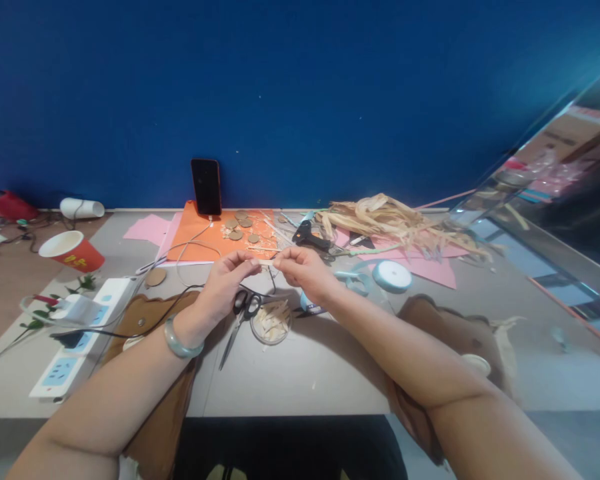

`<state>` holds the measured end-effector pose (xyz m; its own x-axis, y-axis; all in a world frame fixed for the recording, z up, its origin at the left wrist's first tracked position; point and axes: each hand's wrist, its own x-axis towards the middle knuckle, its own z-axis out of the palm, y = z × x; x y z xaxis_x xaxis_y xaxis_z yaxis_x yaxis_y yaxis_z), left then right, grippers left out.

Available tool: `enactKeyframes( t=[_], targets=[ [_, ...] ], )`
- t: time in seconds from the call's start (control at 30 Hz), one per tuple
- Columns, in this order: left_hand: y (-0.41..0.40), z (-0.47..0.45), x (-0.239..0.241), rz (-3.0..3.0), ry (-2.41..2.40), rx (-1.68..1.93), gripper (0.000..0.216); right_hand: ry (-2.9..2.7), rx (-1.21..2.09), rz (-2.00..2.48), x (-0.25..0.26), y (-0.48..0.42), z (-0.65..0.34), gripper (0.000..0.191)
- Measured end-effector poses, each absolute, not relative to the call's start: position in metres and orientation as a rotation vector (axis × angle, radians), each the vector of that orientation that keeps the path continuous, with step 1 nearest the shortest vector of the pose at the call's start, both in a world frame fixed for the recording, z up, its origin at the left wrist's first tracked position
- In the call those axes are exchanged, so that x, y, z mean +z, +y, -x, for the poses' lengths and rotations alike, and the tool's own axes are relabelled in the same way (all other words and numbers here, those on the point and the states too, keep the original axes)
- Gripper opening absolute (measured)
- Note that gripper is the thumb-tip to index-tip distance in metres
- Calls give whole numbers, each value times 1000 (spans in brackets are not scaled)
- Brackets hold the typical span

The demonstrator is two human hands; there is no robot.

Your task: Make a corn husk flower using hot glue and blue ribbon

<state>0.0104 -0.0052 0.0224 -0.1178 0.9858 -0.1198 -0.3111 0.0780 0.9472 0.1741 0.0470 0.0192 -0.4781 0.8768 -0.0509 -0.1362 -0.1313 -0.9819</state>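
Both hands meet above the middle of the table. My left hand (230, 279), below which a pale green bangle circles the wrist, pinches one end of a small pale strip (266, 263). My right hand (304, 268) pinches the other end, so the strip spans the short gap between the fingertips. It looks like a piece of dried husk, though it is too small to be sure. Just below the hands, a round dish (271, 323) holds several cut pale pieces. Black-handled scissors (239, 320) lie beside the dish on its left.
A bundle of dried husks (380, 219) and a black glue gun (310, 235) lie at the back. A phone (207, 187) leans on the blue wall behind orange paper (193, 235). Left are a power strip (63, 369) and a paper cup (73, 250); right, a ribbon roll (392, 276).
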Motion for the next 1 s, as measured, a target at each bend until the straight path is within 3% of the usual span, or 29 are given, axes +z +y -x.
enactKeyframes(
  t=[0.17, 0.3, 0.5, 1.0],
  targets=[
    [-1, -9, 18, -803, 1017, 1437, 20, -1544, 1751, 892, 18, 43, -173, 23],
    [1, -8, 18, -767, 937, 1455, 36, -1505, 1732, 840, 18, 40, -170, 25],
    [-2, -9, 17, -917, 1002, 1347, 20, -1464, 1620, 889, 17, 39, -168, 29],
    [-5, -9, 19, -1013, 1134, 1338, 21, -1711, 1405, 914, 17, 37, -171, 28]
  ],
)
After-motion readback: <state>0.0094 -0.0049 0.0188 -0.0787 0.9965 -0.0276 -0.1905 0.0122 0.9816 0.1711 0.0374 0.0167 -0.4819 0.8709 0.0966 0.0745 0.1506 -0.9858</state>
